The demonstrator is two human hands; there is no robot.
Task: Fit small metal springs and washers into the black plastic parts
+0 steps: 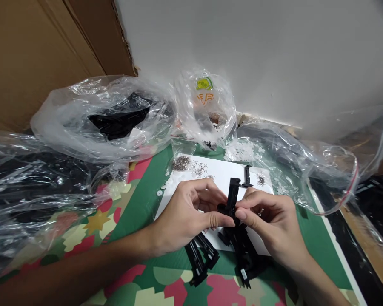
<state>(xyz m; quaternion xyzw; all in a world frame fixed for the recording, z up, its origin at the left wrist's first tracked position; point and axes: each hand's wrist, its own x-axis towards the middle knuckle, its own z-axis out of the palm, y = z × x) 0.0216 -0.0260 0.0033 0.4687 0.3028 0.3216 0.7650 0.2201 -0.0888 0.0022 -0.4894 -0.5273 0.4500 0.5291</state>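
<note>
— Patterned cloth in green, red and cream covers the table [83,238], with a grey wall behind and cardboard off to the left. What sits straight under the hands?

— A white sheet of paper [223,172], lying just beyond the fingers. Small heaps of tiny metal springs [181,162] rest on its far edge, well past the knuckles.

— And the hands themselves?

— Both meet over the paper. The left hand [187,216] comes in from the lower left, fingers curled, thumb pressed along the lower end of a black plastic part [232,199]. The right hand [268,223] comes from the lower right, thumb and forefinger pinched on the same piece, so the 2 thumbs nearly touch.

— How does that piece lie?

— Its long axis stands nearly upright, rising away from the thumbs toward the wall; the top end sticks out above both hands. A second slim black piece [247,176] shows just beyond the right fingers; whether it is held or lying on the paper I cannot tell.

— Anything nearer the wrists?

— Yes, a pile of similar black parts [201,255] lies below the hands, between the forearms. Clear plastic bags [105,117] crowd the far side and both flanks, some with dark contents.
</note>
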